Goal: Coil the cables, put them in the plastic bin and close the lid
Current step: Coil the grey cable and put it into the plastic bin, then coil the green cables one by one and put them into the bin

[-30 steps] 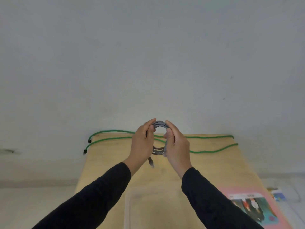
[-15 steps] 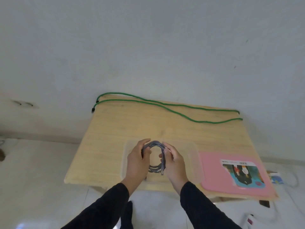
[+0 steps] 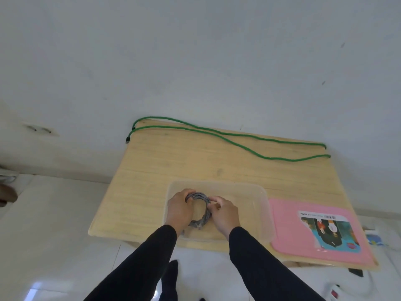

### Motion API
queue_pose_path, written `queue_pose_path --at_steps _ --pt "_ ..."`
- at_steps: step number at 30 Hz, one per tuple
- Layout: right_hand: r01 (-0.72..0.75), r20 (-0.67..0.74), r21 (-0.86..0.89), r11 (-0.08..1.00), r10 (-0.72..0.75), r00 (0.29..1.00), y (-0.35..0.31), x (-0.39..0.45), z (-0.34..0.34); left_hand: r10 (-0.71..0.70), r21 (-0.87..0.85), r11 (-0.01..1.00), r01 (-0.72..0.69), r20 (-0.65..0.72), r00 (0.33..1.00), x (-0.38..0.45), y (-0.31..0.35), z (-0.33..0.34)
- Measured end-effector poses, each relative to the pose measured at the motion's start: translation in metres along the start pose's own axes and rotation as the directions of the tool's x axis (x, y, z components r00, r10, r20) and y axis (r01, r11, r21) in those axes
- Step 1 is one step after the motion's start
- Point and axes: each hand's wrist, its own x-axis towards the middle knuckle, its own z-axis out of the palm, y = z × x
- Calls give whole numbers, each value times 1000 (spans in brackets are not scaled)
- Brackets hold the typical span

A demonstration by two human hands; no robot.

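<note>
- Now both hands, left hand (image 3: 178, 210) & right hand (image 3: 224, 215), gripping grey cable coil (image 3: 200, 208) inside clear bin (image 3: 263, 213), lower centre.
- Green cable (image 3: 230, 137) uncoiled, upper table (image 3: 152, 174); pink lid (image 3: 288, 227) lower right.

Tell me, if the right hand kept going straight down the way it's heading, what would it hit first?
Probably the floor of the clear plastic bin: the right hand holds the grey coiled cable over or inside it, though depth is hard to judge.

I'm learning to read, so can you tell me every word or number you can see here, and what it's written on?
Sticker on the pink lid: one line of dark print along its top edge and a barcode beside it, both too small and blurred to read.
Clear plastic bin, gray coiled cable, green cable, wooden table: no writing visible.
</note>
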Motion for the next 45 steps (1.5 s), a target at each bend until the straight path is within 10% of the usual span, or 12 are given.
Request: queue_pose_path --at_steps 7,16,24,34,45 --pt "268 121 -465 844 -239 963 -4 -2 8 105 407 903 -139 105 989 -5 4 5" --pt "506 93 -587 632 -569 817 -14 -24 0 417 820 358 -447 288 862 -24 17 -20" --pt "567 99 -661 491 -692 715 -80 -7 -18 717 673 568 -474 -122 686 -1 34 -96" --pt "618 146 -637 461 -715 684 -165 93 31 433 474 840 -263 -295 852 117 -24 -179" --pt "543 188 -644 539 -577 795 -177 224 111 263 276 933 -229 -92 960 247 -95 -183"
